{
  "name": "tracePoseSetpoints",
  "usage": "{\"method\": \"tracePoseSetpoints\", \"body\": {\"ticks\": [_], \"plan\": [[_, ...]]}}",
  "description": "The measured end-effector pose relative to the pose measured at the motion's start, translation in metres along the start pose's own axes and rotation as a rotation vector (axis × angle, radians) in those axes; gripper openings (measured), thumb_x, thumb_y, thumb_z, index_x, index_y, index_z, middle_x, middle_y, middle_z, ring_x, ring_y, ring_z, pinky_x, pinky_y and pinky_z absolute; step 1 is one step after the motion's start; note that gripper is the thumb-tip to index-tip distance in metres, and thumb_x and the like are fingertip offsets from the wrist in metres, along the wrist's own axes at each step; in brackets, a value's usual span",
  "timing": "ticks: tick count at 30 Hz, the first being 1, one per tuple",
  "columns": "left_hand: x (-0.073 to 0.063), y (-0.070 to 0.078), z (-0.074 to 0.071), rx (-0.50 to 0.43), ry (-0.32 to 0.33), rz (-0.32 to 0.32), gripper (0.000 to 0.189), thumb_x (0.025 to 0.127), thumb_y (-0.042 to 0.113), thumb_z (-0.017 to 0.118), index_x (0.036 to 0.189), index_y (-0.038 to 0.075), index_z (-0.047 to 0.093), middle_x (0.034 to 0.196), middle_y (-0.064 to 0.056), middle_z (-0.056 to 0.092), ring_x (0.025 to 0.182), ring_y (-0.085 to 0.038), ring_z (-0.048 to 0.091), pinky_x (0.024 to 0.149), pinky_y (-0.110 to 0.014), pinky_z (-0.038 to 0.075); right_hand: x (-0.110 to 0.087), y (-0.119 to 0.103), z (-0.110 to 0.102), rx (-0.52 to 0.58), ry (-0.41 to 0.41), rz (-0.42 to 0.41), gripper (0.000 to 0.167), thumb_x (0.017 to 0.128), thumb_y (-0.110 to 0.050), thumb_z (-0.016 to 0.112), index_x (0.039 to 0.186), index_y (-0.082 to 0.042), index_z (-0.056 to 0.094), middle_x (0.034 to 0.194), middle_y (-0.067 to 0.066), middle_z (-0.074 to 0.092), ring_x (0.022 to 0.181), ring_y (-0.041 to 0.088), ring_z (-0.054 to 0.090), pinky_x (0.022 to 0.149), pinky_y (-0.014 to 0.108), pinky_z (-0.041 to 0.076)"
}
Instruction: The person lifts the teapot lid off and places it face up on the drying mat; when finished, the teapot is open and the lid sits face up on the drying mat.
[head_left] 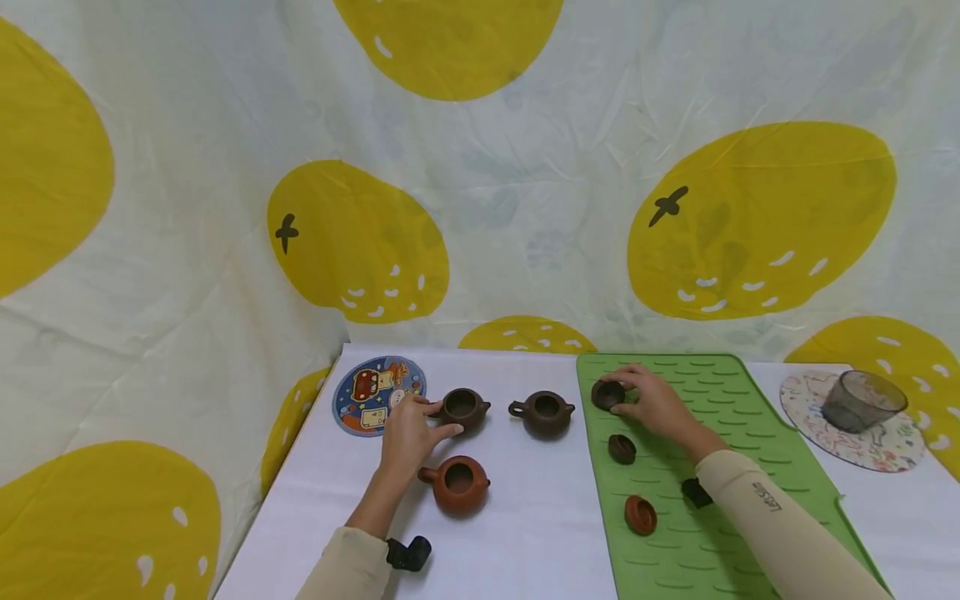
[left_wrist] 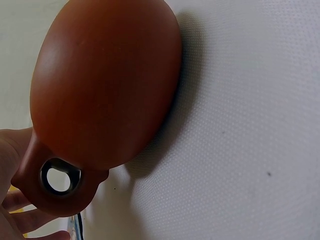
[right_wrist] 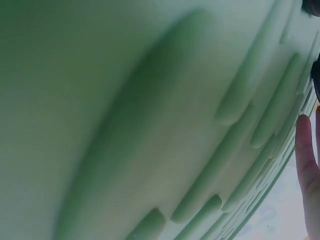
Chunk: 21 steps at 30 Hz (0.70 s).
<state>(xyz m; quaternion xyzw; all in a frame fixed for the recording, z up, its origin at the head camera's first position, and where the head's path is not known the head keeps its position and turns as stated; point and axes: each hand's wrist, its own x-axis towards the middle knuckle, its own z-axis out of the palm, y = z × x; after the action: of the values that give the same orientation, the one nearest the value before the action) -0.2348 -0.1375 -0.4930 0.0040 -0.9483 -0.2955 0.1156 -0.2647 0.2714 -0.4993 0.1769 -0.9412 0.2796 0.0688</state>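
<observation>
In the head view my left hand [head_left: 408, 429] holds a dark brown teapot [head_left: 463, 412] on the white cloth, thumb and fingers around its handle side. The teapot has no lid, so its round opening faces up. Just nearer stands a reddish-brown teapot [head_left: 459, 486], also uncovered; it fills much of the left wrist view, hiding the held one. My right hand [head_left: 654, 404] pinches a small dark lid [head_left: 608, 394] between thumb and fingers over the green mat [head_left: 720, 433]. The right wrist view shows mostly mat, with fingers [right_wrist: 306, 150] at its edge.
Another dark teapot [head_left: 547, 414] stands between the hands. A dark lid [head_left: 622, 449] and a reddish-brown lid [head_left: 641, 515] lie on the mat. A round blue patterned coaster [head_left: 348, 408] is at back left; a smoky glass [head_left: 862, 402] sits on a patterned mat [head_left: 892, 454] at right.
</observation>
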Motion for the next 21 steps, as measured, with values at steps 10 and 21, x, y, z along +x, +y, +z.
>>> {"method": "tracePoseSetpoints", "body": {"ticks": [10, 21], "plan": [[0.0012, 0.0014, -0.0013, 0.012, 0.000, 0.020, 0.059, 0.066, 0.042, 0.095, 0.112, 0.009, 0.079, 0.112, -0.011, 0.073, 0.104, -0.029, 0.068, 0.086, -0.044, 0.059, -0.0009, -0.0003, -0.0003, 0.010, -0.006, 0.002, 0.049, 0.082, -0.005, 0.083, 0.129, -0.007, 0.068, 0.122, 0.016, 0.062, 0.107, 0.039, 0.065, 0.083, 0.053, 0.057], [-0.0032, 0.0000, -0.0023, 0.027, 0.018, 0.029, 0.058, 0.066, 0.042, 0.095, 0.111, 0.009, 0.080, 0.112, -0.013, 0.073, 0.103, -0.031, 0.069, 0.086, -0.045, 0.060, -0.0025, -0.0072, -0.0011, -0.015, -0.047, 0.010, 0.047, 0.085, -0.007, 0.081, 0.130, -0.006, 0.066, 0.131, 0.021, 0.060, 0.110, 0.040, 0.065, 0.085, 0.053, 0.058]]}}
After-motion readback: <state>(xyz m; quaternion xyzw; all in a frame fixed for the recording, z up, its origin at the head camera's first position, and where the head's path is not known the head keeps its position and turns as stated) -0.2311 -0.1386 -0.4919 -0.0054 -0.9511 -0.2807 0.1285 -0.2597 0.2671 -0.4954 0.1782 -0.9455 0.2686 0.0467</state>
